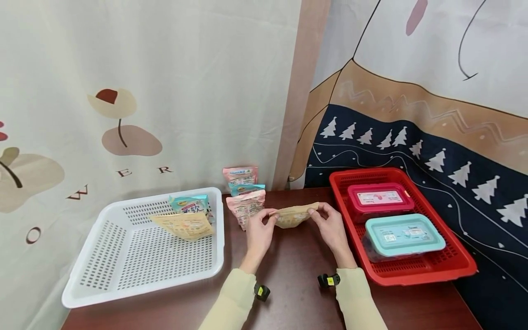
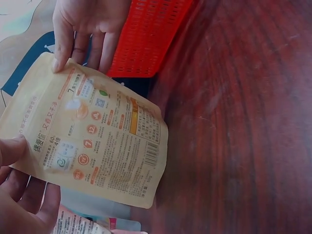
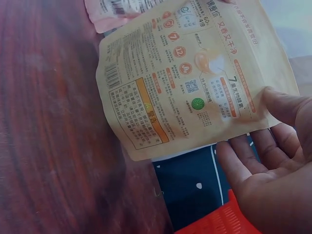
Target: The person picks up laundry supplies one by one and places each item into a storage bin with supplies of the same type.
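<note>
Pale-yellow printed film pouch point(image 1: 294, 217) in hand, we are reaching over a dark reddish-brown wooden table point(image 1: 294, 270), between a white perforated plastic basket point(image 1: 152, 266) and a red perforated plastic basket point(image 1: 425, 277). The latter is holding a turquoise lidded box point(image 1: 406, 234) and a magenta lidded box point(image 1: 379, 198). A pink printed pouch point(image 1: 243, 207) is standing near our left hand point(image 1: 261, 233). That hand's fingers and those of our right hand point(image 1: 331, 228) are pinching the yellow pouch's top edge at opposite ends.
</note>
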`<state>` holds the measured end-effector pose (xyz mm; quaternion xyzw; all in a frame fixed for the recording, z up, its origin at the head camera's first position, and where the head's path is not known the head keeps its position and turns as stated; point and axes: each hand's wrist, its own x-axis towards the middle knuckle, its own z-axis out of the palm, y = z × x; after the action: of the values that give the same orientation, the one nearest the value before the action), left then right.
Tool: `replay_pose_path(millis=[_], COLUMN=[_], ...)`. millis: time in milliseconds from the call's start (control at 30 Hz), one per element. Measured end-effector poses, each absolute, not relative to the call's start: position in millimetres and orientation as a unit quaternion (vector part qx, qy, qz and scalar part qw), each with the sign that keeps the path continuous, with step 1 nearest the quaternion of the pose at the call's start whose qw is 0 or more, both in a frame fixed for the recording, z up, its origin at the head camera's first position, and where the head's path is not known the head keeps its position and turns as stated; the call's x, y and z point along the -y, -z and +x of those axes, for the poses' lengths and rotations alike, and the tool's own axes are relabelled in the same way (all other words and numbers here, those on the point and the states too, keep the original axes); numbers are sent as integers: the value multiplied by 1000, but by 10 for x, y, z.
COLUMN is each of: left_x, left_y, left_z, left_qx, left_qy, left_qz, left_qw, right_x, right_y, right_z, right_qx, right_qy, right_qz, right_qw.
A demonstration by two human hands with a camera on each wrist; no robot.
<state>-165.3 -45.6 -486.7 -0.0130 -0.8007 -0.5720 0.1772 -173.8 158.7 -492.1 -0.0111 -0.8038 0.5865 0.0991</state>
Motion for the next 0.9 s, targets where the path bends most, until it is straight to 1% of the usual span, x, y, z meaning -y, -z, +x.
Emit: replay_pose_path(millis=[267,500,733,900], left_x=[503,602,715,811], left_y=[4917,4922,4852,4779], left_z=[-1532,-1416,-1302,-1246], left_qx=[809,802,797,781], left_qy=[555,561,568,588], left_qz=[-14,-18,-27,-56], left_qw=[192,204,202,201], right_x=[-1562,-1490,-1401,-1346], right_y=[4931,4947,4928,4874], right_z=[-1549,-1389,-1249,-1187], right_qx=[800,782,784,779], right_qy=[-593,-615,-605,-608], right_qz=[-13,-1,18,31], right_qw=[95,103,135,150])
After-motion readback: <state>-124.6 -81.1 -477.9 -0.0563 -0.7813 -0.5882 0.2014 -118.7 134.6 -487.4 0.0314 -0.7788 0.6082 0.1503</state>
